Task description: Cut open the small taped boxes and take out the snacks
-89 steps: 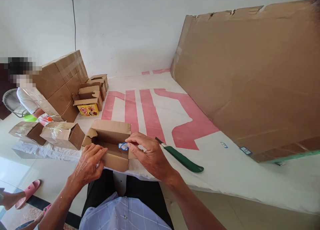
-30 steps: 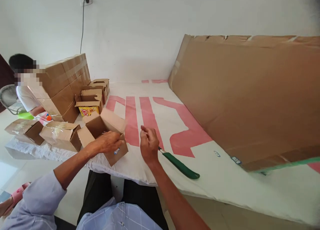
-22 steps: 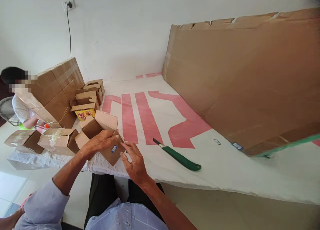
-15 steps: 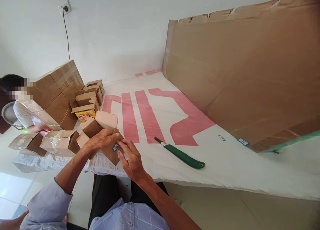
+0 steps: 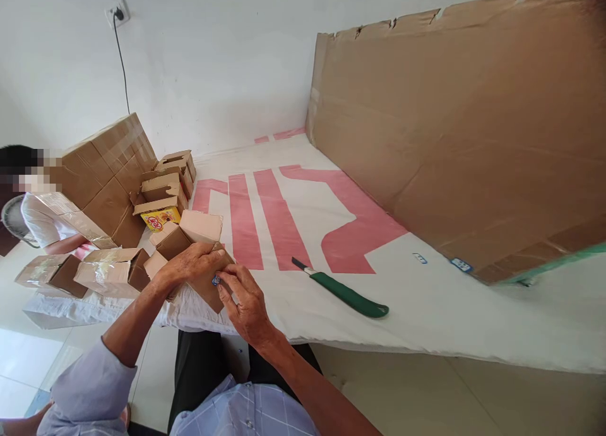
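Note:
My left hand (image 5: 189, 264) grips the top edge of a small open cardboard box (image 5: 201, 229) that rests tilted at the near edge of the white table sheet (image 5: 426, 303). My right hand (image 5: 243, 297) presses its fingertips against a small blue-and-white sticker (image 5: 216, 279) on the box's near side. The sticker is mostly covered by my fingers.
A green-handled knife (image 5: 345, 293) lies right of my hands. Two taped boxes (image 5: 111, 270) lie on their sides at left, with a stack of cartons (image 5: 101, 171) and small open boxes (image 5: 163, 190) behind. A big cardboard sheet (image 5: 464, 127) leans at right. Another person (image 5: 33, 196) is at far left.
The box went from lying flat under both hands to tilted toward the left. My right hand let go, lifted, then came back onto the sticker on its side.

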Demonstrator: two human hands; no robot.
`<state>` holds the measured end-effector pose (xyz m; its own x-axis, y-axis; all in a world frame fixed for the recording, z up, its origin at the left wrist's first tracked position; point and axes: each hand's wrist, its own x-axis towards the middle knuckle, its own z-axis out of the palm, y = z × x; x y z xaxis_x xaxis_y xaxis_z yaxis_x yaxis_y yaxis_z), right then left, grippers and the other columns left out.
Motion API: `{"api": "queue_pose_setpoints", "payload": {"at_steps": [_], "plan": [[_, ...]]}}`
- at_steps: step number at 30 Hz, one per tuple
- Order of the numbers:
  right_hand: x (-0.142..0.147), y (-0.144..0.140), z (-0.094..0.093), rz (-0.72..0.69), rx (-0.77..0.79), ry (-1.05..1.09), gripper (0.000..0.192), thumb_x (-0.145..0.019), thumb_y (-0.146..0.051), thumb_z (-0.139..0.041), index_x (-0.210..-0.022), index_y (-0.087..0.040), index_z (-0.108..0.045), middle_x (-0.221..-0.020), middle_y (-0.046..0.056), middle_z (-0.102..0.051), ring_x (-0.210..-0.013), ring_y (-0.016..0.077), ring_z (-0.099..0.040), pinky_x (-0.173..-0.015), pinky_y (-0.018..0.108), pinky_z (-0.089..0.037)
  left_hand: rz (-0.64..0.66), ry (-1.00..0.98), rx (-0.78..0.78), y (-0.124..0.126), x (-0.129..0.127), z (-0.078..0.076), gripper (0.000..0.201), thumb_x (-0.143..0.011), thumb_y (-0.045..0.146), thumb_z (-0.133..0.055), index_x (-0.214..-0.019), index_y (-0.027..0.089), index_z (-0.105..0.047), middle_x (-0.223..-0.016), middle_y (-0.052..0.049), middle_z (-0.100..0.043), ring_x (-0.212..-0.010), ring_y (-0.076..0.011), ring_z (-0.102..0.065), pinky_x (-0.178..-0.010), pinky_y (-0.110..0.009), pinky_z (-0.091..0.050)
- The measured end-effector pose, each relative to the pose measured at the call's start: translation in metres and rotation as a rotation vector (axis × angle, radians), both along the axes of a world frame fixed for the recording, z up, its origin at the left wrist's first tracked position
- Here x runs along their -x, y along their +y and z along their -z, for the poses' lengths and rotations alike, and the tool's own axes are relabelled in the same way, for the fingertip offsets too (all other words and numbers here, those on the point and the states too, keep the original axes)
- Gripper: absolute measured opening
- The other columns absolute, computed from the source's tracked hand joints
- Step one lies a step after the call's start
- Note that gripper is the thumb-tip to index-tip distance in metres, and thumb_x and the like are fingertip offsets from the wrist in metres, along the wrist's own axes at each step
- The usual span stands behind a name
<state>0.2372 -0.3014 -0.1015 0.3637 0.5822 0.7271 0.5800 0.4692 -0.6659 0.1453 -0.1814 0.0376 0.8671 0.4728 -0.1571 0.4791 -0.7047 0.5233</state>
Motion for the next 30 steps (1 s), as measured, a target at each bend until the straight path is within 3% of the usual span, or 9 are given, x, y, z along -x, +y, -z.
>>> {"api": "queue_pose_setpoints", "payload": {"at_steps": [7, 15, 22, 30], "plan": [[-0.002, 0.002, -0.002, 0.018, -0.007, -0.031, 0.03, -0.103, -0.016, -0.051, -0.126, -0.023, -0.069, -0.113, 0.012, -0.069, -0.106, 0.0258, -0.069, -0.094, 0.044, -0.061, -0.042, 0.038, 0.031, -0.003, -0.002, -0.004, 0.034, -0.102, 0.035, -0.04, -0.074, 0.02, -0.051, -0.076, 0.002, -0.056, -0.074, -0.0155, -0.05, -0.068, -0.03, -0.039], [-0.004, 0.003, -0.006, 0.02, 0.023, -0.037, 0.023, -0.102, -0.016, -0.051, -0.117, -0.023, -0.067, -0.109, 0.011, -0.069, -0.103, 0.0253, -0.067, -0.091, 0.043, -0.06, 0.008, 0.017, 0.043, -0.003, -0.002, -0.005, 0.033, -0.101, 0.037, -0.038, -0.076, 0.019, -0.052, -0.079, 0.001, -0.056, -0.075, -0.0156, -0.05, -0.069, -0.03, -0.039], [-0.009, 0.008, -0.008, 0.006, -0.059, -0.082, 0.015, -0.101, -0.011, -0.053, -0.101, -0.023, -0.062, -0.099, 0.008, -0.067, -0.095, 0.0238, -0.064, -0.085, 0.039, -0.058, -0.074, 0.031, 0.068, -0.008, -0.002, -0.005, 0.033, -0.1, 0.038, -0.038, -0.074, 0.02, -0.049, -0.077, 0.001, -0.057, -0.074, -0.0162, -0.05, -0.067, -0.03, -0.041], [-0.018, 0.012, -0.008, -0.056, 0.013, -0.157, 0.017, -0.101, -0.011, -0.05, -0.095, -0.025, -0.057, -0.092, 0.007, -0.065, -0.089, 0.0245, -0.063, -0.082, 0.039, -0.055, -0.108, 0.032, 0.074, -0.007, -0.002, -0.006, 0.033, -0.097, 0.04, -0.042, -0.072, 0.02, -0.049, -0.074, 0.001, -0.055, -0.073, -0.0167, -0.049, -0.067, -0.03, -0.04]]}}
